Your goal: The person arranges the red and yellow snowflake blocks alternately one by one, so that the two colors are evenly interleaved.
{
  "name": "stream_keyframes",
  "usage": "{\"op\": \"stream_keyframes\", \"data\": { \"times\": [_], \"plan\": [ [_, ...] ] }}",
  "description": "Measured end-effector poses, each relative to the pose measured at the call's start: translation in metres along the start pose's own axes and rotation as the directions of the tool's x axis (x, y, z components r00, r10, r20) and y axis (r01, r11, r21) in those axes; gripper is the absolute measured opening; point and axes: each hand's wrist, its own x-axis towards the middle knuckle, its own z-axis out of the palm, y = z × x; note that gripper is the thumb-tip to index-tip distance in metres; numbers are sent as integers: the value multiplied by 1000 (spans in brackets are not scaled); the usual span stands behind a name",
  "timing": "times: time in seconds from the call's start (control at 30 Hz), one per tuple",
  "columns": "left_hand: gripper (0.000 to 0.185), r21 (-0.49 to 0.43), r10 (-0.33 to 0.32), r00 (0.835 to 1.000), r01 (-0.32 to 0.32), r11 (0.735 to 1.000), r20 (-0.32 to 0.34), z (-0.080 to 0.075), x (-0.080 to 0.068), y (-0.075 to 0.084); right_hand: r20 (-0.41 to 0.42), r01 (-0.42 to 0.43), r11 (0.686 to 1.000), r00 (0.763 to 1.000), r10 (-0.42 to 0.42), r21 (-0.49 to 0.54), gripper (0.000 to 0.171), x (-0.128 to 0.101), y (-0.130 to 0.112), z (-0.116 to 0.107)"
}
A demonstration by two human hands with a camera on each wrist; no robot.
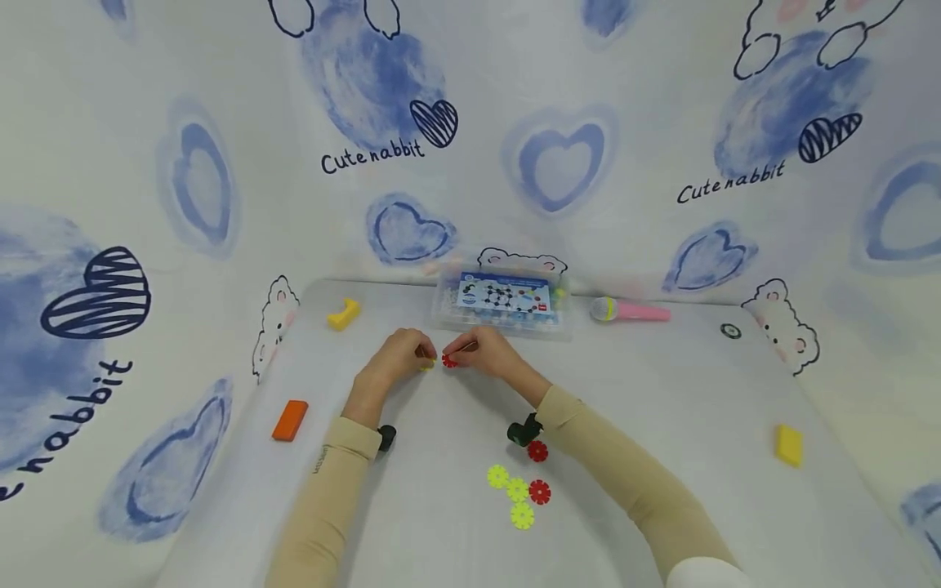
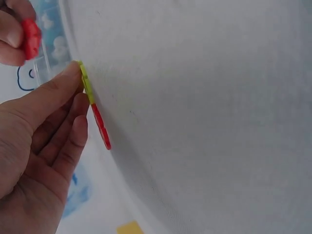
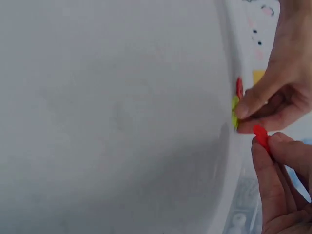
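1. The joined yellow-and-red disc pair [image 2: 95, 108] is pinched on edge against the table [image 1: 662, 392] by the left hand [image 1: 393, 359], thumb and fingers curled round its yellow half.
2. A single red disc [image 3: 261, 136] is pinched between the thumb and fingertips of the right hand [image 1: 488, 353], just beside the pair.
3. The discs are judged light, stiff, thin plastic, best taken by the rim, slots left free.
4. Loose discs [image 1: 519, 488] are seen nearer the body.
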Motion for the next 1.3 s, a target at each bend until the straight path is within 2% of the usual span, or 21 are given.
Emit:
{"op": "stream_keyframes", "data": {
  "times": [0.3,0.37,0.5,0.63,0.9,1.2,1.3],
  "plan": [
    [7,-19,-14,1000,14,1000,-11,0,-3,2,21,-63,998,998,64,-16,8,17,3,5],
    [7,-21,-12,1000,11,1000,-17,1,-4,2,21,-64,997,998,65,-52,7,17,2,8],
    [7,-14,21,999,-21,1000,-32,4,-5,3,-17,-39,981,999,37,-188,4,15,1,13],
    [7,-19,32,999,-33,999,-39,5,-4,3,-47,-26,966,999,15,-257,4,14,-2,16],
    [6,4,11,999,-11,1000,-47,5,0,1,-26,16,969,999,-23,-247,2,23,2,18],
    [5,3,35,998,-35,999,-53,4,1,1,-33,54,950,997,-67,-308,6,27,6,23],
    [5,8,32,998,-32,999,-48,2,0,1,-38,50,953,997,-64,-299,6,26,5,24]
  ]
}}
